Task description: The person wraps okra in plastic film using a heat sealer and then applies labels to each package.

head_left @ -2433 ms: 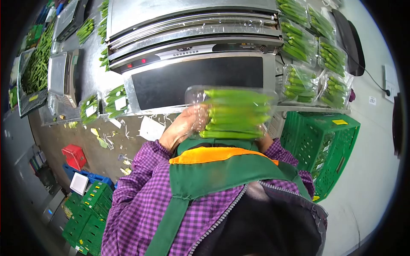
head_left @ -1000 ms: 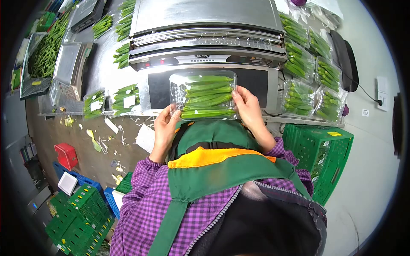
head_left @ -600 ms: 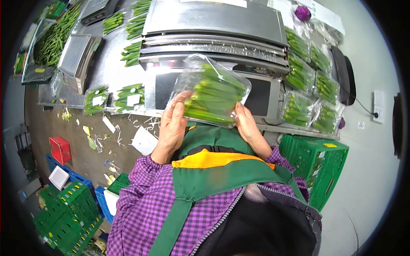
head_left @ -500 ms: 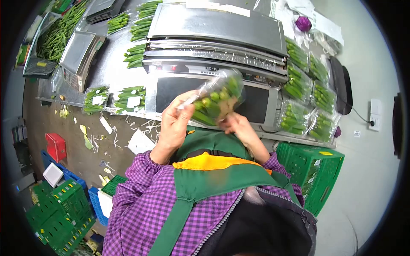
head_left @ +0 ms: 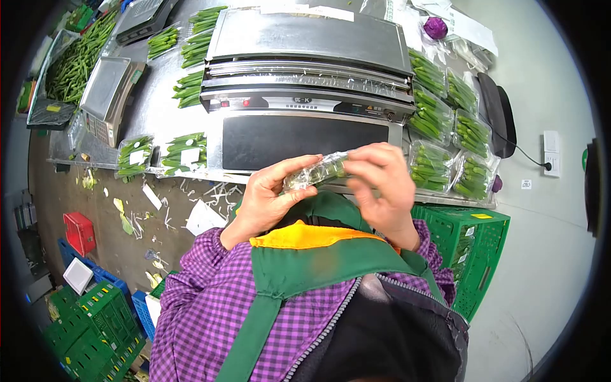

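Observation:
A film-wrapped pack of green vegetables (head_left: 316, 173) is held in front of the apron, seen nearly edge-on. My left hand (head_left: 272, 194) grips its left end between thumb and fingers. At the pack's right end is my right hand (head_left: 383, 184), its fingers curved and apart, the fingertips touching or very near the film. Just beyond the hands is the dark plate (head_left: 299, 141) of the wrapping machine (head_left: 305, 44). Wrapped packs of green pods (head_left: 430, 167) lie to the right of the machine.
Labelled packs (head_left: 184, 153) and a scale (head_left: 105, 86) stand on the left of the metal table. A purple cabbage (head_left: 435, 27) is at the back right. Green crates (head_left: 464, 245) stand below the table at the right, a red bin (head_left: 79, 232) on the floor at the left.
The pack has tilted from showing its broad face to nearly edge-on. My right hand has moved from under the pack up to its right end, with its fingers more spread.

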Demonstrator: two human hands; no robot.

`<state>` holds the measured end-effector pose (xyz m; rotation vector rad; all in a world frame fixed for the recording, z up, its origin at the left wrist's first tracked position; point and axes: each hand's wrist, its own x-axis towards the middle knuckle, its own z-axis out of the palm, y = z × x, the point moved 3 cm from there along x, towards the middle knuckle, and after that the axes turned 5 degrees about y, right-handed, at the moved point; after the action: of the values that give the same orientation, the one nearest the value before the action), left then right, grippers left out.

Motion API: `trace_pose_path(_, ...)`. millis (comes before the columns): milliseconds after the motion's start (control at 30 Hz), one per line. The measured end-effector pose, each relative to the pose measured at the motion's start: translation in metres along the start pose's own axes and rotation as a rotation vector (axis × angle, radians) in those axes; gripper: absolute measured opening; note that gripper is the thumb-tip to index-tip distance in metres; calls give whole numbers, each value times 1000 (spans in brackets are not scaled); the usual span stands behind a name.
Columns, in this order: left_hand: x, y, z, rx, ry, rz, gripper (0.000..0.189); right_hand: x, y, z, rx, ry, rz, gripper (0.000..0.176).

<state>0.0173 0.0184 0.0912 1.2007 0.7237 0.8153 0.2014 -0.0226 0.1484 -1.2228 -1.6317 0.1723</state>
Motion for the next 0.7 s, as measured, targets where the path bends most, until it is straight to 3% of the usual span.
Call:
trace_pose_path(67, -1, 2, 1, 31, -2, 26, 45, 3, -6, 11, 22, -135, -77, 30)
trace_pose_path(300, -4, -1, 2, 59, 36, 69, 43, 6, -4, 17, -46, -322, -101, 30)
trace_pose_path(533, 3, 2, 3, 95, 54, 113, 37, 15, 6, 15, -1, -322, -49, 23)
trace_pose_path(700, 29, 18, -10, 182, 89, 273, 22, 42, 20, 19, -50, -235, -159, 20)
